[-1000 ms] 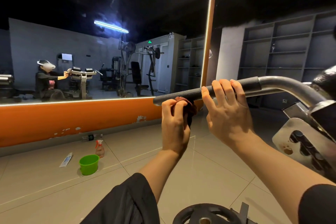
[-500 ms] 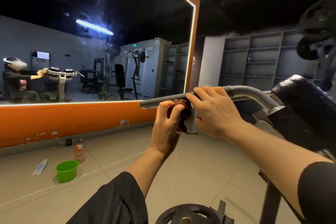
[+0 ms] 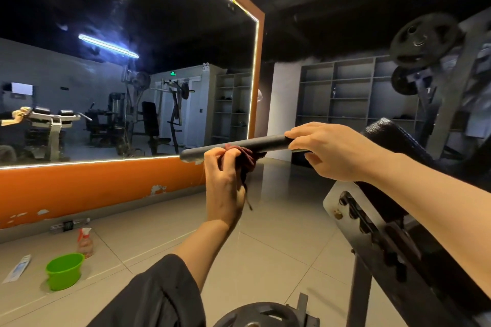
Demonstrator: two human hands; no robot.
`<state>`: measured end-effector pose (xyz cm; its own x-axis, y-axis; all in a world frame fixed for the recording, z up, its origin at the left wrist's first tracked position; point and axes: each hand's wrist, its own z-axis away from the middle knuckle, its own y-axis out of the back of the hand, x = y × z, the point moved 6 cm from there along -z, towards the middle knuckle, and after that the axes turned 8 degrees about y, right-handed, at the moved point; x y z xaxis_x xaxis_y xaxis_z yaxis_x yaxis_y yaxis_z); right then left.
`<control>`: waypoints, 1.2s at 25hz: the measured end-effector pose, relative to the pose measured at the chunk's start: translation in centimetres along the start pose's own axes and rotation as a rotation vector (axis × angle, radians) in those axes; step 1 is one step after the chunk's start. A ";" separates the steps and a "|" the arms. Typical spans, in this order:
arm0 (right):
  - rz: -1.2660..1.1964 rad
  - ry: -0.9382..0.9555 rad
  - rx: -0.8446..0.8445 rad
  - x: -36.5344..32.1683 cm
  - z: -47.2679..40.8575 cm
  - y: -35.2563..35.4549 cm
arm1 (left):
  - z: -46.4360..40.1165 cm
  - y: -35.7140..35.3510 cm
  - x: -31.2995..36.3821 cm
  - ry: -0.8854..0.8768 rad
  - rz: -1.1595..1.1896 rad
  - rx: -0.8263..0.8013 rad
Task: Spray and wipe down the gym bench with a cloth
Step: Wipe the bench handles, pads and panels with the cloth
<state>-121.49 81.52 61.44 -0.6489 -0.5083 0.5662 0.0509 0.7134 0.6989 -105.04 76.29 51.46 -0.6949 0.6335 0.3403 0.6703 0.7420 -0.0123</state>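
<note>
The left hand [image 3: 224,183] pinches a dark red cloth [image 3: 245,158] against the underside of the black handle [image 3: 239,147], which runs from 9 to 3 o'clock; the right hand [image 3: 329,150], just at 3 o'clock of the cloth, has its grip curled over the handle. The padded bench [image 3: 393,141] stands at 3 o'clock behind the right forearm. On the floor [image 3: 279,241] at 8 o'clock sit a spray bottle [image 3: 85,243], a green bowl [image 3: 63,271] and what may be a flat tube [image 3: 17,268]; a mirror [image 3: 119,74] fills 10 o'clock.
</note>
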 end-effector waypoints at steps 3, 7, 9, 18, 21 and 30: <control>-0.057 -0.049 0.018 0.1 0.0 -0.2 | -0.6 -0.6 2.3 -0.030 -0.011 0.020; -0.112 -0.065 0.020 0.4 0.1 -0.4 | -0.2 -1.7 5.5 -0.281 0.031 -0.066; -0.120 -0.056 0.028 0.4 0.3 -0.3 | -0.1 -1.7 5.5 -0.291 0.027 -0.056; -0.125 -0.038 0.031 0.0 0.4 -0.3 | -0.5 -2.4 6.8 -0.314 -0.024 -0.064; -0.116 -0.041 0.039 0.1 0.5 -0.3 | -0.6 -3.2 5.6 -0.236 -0.091 -0.086; -0.125 -0.061 0.051 0.2 0.1 -0.5 | -0.6 -2.9 8.3 -0.287 0.018 -0.048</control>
<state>-121.73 81.14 61.17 -0.6925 -0.5658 0.4475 -0.0709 0.6707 0.7383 -112.60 79.25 54.87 -0.7233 0.6879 0.0600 0.6902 0.7230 0.0306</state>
